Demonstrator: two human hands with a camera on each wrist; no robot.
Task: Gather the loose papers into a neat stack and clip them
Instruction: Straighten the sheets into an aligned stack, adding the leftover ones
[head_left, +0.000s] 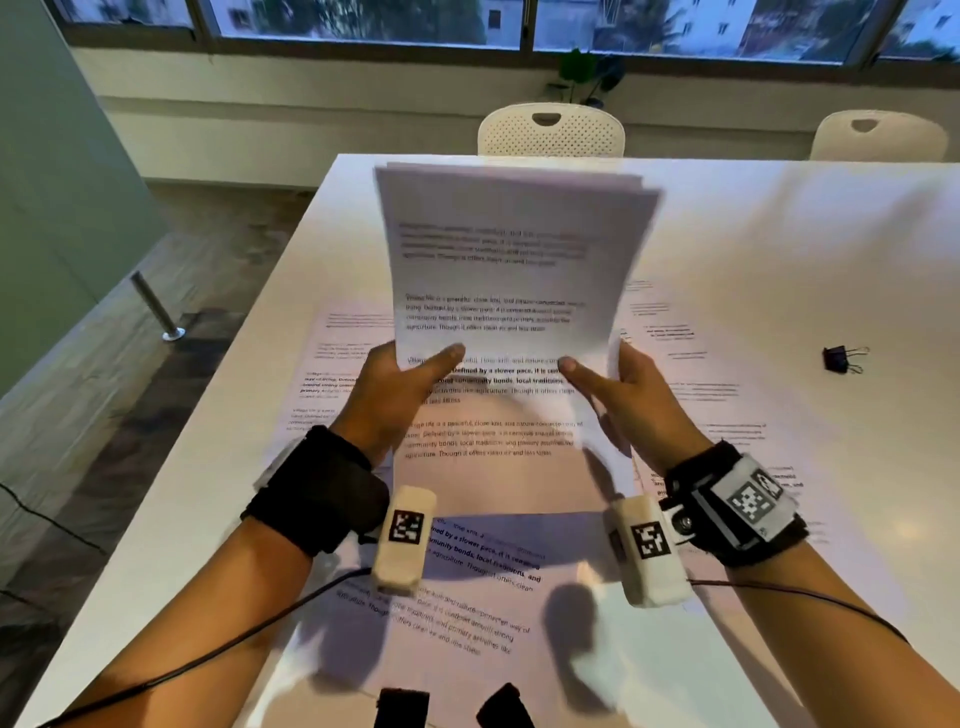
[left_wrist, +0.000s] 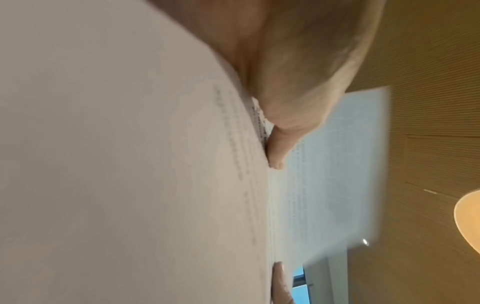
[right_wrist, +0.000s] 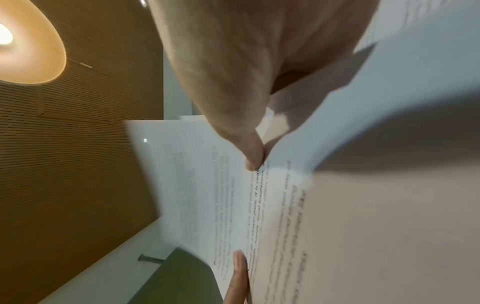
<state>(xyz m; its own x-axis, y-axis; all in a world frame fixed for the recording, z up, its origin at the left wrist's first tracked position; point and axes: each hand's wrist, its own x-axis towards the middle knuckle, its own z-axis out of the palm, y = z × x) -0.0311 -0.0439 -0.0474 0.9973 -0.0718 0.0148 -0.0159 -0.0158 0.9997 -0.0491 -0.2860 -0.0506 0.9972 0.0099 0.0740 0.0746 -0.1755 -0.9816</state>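
A bundle of printed sheets (head_left: 511, 270) stands upright above the white table (head_left: 805, 249), its top edges uneven and blurred. My left hand (head_left: 400, 384) grips its lower left side, thumb on the front. My right hand (head_left: 618, 389) grips the lower right side the same way. In the left wrist view the thumb (left_wrist: 279, 148) presses on the paper (left_wrist: 130, 164); in the right wrist view the thumb (right_wrist: 253, 154) does likewise on the sheets (right_wrist: 207, 195). More loose printed sheets (head_left: 493, 587) lie flat on the table beneath. A black binder clip (head_left: 841, 358) lies to the right.
Two white chairs (head_left: 550, 130) stand behind the far table edge. The table's left edge drops to a wooden floor with a metal post (head_left: 156, 306). Two dark objects (head_left: 452, 706) sit at the near edge.
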